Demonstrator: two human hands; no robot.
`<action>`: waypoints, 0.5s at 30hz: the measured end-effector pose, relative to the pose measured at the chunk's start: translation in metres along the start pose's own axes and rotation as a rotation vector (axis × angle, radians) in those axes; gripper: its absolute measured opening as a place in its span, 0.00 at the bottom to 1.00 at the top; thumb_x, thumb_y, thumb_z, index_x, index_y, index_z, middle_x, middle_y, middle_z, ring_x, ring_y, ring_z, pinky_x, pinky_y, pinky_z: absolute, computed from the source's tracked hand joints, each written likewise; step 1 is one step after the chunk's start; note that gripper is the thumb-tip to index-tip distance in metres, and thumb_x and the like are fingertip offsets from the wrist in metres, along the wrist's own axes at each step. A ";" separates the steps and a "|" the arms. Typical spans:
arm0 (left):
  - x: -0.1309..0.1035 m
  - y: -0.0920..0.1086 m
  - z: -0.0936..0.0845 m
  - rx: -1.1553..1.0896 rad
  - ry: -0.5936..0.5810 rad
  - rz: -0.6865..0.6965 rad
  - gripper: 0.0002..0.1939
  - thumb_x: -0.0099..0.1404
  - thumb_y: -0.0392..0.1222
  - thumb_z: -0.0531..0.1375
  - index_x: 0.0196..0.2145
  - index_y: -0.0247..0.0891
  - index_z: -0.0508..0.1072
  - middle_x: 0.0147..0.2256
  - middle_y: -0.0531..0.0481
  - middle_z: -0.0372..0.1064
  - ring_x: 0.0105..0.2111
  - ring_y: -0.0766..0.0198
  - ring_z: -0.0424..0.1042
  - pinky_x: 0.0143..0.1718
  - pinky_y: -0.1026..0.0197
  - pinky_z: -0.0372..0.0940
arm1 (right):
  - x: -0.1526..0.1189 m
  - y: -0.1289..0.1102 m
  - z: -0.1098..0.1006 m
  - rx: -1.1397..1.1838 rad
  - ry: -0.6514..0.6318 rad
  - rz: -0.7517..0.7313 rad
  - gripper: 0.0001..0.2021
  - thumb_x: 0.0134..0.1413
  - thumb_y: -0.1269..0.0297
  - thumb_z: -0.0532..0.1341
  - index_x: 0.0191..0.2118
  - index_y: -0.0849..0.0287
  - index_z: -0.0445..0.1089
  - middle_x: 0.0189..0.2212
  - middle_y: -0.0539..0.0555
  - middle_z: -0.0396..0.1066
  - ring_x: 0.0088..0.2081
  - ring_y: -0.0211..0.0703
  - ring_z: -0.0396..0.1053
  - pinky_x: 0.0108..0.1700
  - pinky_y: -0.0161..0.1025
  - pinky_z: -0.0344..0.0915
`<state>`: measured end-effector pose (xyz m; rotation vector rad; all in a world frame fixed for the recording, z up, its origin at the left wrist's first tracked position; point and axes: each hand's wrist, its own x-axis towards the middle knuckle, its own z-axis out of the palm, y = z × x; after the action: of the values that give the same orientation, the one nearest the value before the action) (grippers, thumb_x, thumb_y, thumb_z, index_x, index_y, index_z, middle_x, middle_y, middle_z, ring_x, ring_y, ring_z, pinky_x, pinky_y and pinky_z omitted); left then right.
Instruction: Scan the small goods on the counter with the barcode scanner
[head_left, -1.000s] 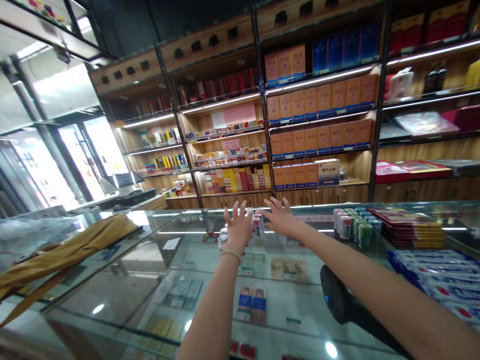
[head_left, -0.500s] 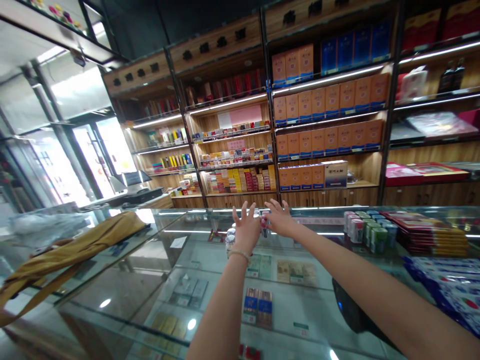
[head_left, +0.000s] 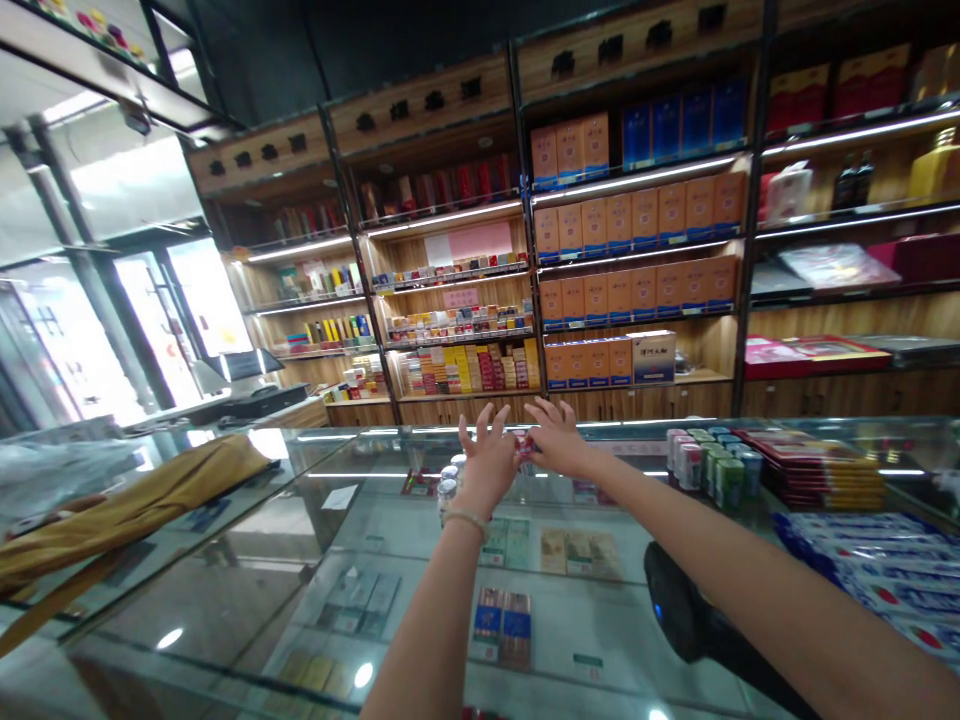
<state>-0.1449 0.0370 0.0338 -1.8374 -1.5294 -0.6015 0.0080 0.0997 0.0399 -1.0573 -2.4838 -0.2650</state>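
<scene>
Left hand (head_left: 489, 458) and right hand (head_left: 559, 440) are flanking pink containers (head_left: 524, 447) on the glass counter (head_left: 431, 600).
Fingers are spreading; any grip is hidden.

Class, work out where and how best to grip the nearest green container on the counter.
Best gripped around its upper sides, probably from above and the near side: the green container stands upright, its near face exposed, with other containers crowded around and behind.

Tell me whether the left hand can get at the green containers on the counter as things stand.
Probably not directly: the right hand and forearm lie between the left hand and the green containers.
</scene>
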 end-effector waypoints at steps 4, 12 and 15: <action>0.005 0.018 -0.005 -0.067 0.077 0.060 0.04 0.62 0.44 0.66 0.35 0.45 0.77 0.64 0.49 0.62 0.67 0.45 0.53 0.66 0.27 0.35 | -0.024 0.020 -0.017 -0.003 0.137 -0.022 0.11 0.54 0.57 0.64 0.41 0.55 0.76 0.70 0.59 0.52 0.71 0.58 0.39 0.67 0.65 0.32; 0.018 0.059 -0.012 -0.158 0.225 0.207 0.07 0.63 0.47 0.66 0.37 0.45 0.75 0.63 0.48 0.64 0.65 0.48 0.58 0.68 0.34 0.28 | -0.075 0.052 -0.050 -0.034 0.352 -0.065 0.09 0.52 0.61 0.65 0.40 0.55 0.75 0.68 0.58 0.56 0.70 0.56 0.45 0.68 0.61 0.33; 0.022 0.076 -0.021 -0.202 0.253 0.198 0.07 0.64 0.48 0.64 0.39 0.46 0.75 0.63 0.48 0.64 0.64 0.49 0.58 0.69 0.35 0.28 | -0.094 0.059 -0.064 -0.025 0.400 -0.036 0.09 0.53 0.61 0.65 0.40 0.54 0.75 0.68 0.57 0.57 0.70 0.56 0.45 0.68 0.61 0.33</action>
<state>-0.0648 0.0289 0.0487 -1.9478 -1.1405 -0.8821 0.1285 0.0595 0.0544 -0.8708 -2.1449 -0.4702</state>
